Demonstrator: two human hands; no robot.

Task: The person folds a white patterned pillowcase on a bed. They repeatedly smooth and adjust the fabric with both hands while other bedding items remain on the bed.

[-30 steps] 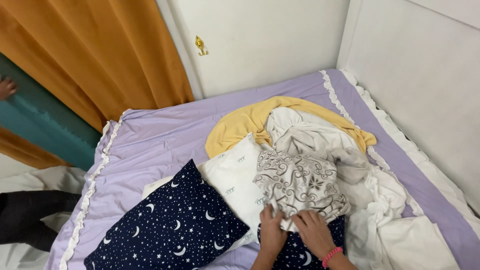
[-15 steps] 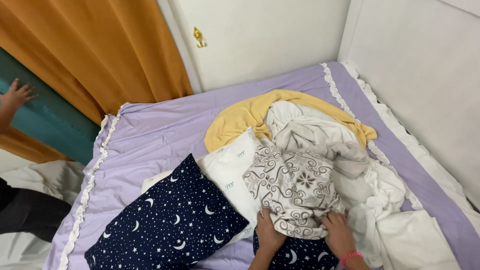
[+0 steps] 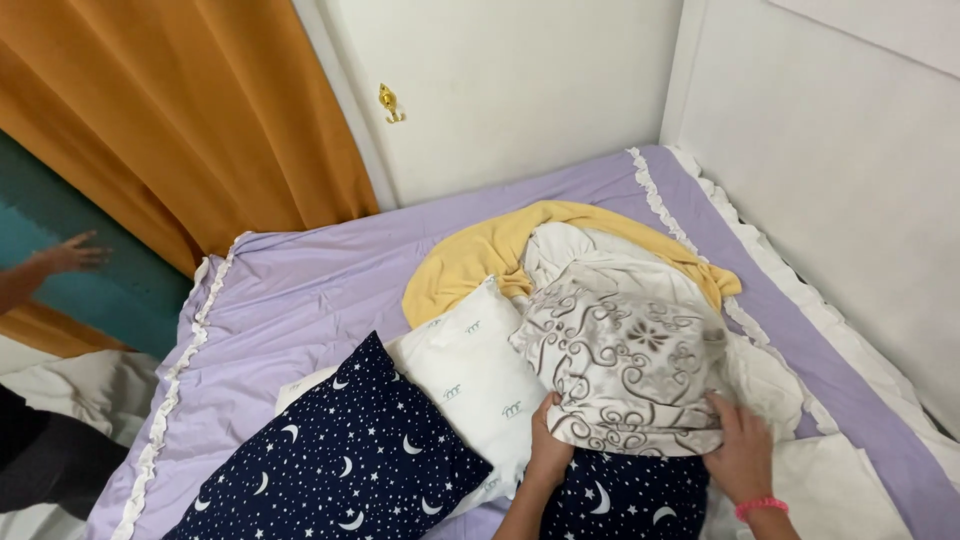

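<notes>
Low in the frame, right of centre, both hands grip the near edge of a grey-and-white pillow with a curling floral print (image 3: 625,365), which lies tilted on a heap of bedding on the lavender bedsheet with a white frilled border (image 3: 320,290). The left hand (image 3: 550,450) is curled round the pillow's lower left corner, fingers bunched and tucked under the fabric; the right hand (image 3: 738,450), wearing a pink wristband, lies over the lower right corner with fingers together, though whether the fingertips pinch the cloth cannot be told. By the look of it, the step in hand is lifting or shifting this pillow off the pile. Beneath and behind it lie a mustard-yellow blanket (image 3: 470,262) and crumpled white linen (image 3: 770,375); just to its left sits a white pillow (image 3: 470,385), and further lower left a navy pillow printed with stars and moons (image 3: 345,470), with a second navy piece under the wrists. Any move would call for an even grip on both corners so the pillow does not drag the loose linen. At the left edge, another person's hand (image 3: 70,255) reaches toward an orange curtain (image 3: 180,110).
</notes>
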